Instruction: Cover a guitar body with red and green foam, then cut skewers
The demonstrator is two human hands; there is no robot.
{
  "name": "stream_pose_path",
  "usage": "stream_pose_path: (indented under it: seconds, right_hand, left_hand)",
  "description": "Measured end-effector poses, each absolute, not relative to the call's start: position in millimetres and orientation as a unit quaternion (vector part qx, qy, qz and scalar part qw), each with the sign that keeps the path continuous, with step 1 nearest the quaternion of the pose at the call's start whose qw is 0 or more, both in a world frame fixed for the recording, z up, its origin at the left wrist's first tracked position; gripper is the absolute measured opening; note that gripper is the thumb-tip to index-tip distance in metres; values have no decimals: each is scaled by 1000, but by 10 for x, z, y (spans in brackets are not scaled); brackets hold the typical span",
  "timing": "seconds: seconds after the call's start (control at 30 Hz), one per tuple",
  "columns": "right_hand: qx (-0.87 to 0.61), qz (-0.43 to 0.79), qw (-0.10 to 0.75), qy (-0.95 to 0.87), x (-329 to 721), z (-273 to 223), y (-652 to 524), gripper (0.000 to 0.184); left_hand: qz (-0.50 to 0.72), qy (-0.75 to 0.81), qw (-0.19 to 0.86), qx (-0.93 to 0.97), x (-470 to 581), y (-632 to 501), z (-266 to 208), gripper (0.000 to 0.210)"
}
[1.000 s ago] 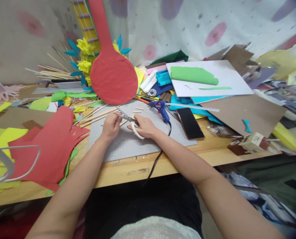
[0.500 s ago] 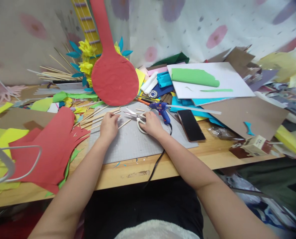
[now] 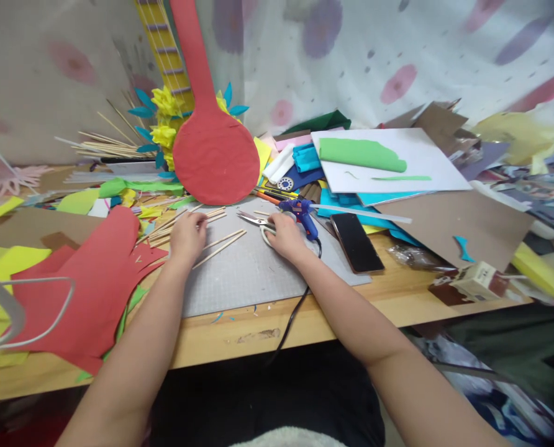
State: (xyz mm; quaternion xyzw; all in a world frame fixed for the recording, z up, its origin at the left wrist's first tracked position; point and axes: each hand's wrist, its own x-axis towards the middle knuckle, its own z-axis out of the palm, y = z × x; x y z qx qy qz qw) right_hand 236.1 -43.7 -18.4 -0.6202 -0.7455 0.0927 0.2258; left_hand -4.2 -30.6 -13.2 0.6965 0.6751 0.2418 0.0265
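Observation:
My right hand (image 3: pixel 286 234) is closed around the handles of a pair of scissors (image 3: pixel 253 220), whose slightly parted blades point left above the grey cutting mat (image 3: pixel 253 285). My left hand (image 3: pixel 188 237) is over the right end of a bundle of thin wooden sticks (image 3: pixel 161 233), its fingers curled in; what they pinch, if anything, is hidden. Two loose wooden sticks (image 3: pixel 225 241) lie on the mat just right of that hand. Close behind my right hand rests a blue glue gun (image 3: pixel 301 214) with a long glue stick in its back end.
A black phone (image 3: pixel 357 242) lies right of the glue gun, whose cord (image 3: pixel 292 320) hangs over the table's front edge. A red round-bodied paper shape (image 3: pixel 216 161) stands behind the mat. Red paper (image 3: pixel 81 292) covers the left side. At back right is a white board (image 3: pixel 426 161).
My left hand has moved left, back over the stick bundle. A second loose stick now shows on the mat. The scissors stay in my right hand, turned slightly.

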Motion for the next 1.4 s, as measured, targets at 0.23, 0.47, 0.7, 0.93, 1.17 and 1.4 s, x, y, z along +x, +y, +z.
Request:
stream_pose_path:
  seconds: [0.23, 0.47, 0.7, 0.93, 1.17, 1.4]
  right_hand:
    - [-619, 87, 231, -746, 2365, -239, -443, 26]
    - [-598, 47, 279, -750, 2342, -181, -499, 28]
    - [-530, 71, 300, -790, 2269, -207, -476, 24]
    - [-524, 68, 274, -803, 2275, -262, -454, 26]
    - [-496, 46, 218, -839, 2194, -147, -398, 24]
    - [-424, 76, 131, -893, 2070, -85, -175, 17]
  left_hand:
    - [151, 723, 19, 674, -367, -234, -163, 15]
    - [214, 664, -19, 716, -133, -344, -54, 14]
    - [176, 621, 48, 762, 215, -489, -110, 11]
    - [170, 634, 44, 753, 214, -481, -132, 12]
    - [193, 617, 64, 760, 175, -460, -164, 14]
    - [169, 558, 91, 807, 33, -402, -172, 17]
